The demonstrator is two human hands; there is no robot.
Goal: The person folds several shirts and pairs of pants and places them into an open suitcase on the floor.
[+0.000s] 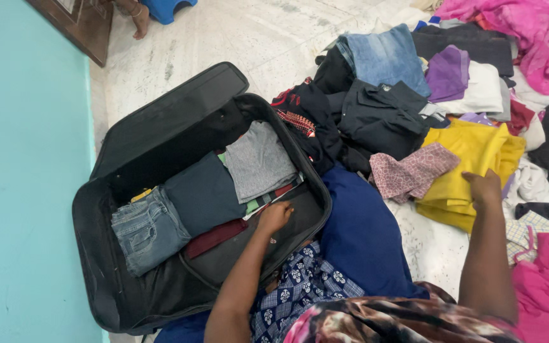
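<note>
On a pale stone floor, a black suitcase [128, 146] is seen partly filled with folded clothes, the left hand [276, 216] laid flat and empty inside it, while a yellow garment [471, 159] is pressed by the loosely curled right hand [484, 187] beside a large unpacked clothes pile [414, 82].

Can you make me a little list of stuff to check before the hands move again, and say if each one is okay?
1. Suitcase lid open: ok.
2. Left hand inside the suitcase, near the folded grey top: ok.
3. Right hand resting on the yellow cloth: ok.
4. Right hand gripping the cloth: cannot tell.
5. Bare space left in the suitcase's near side: ok.
6. Folded jeans lying flat: ok.
</note>
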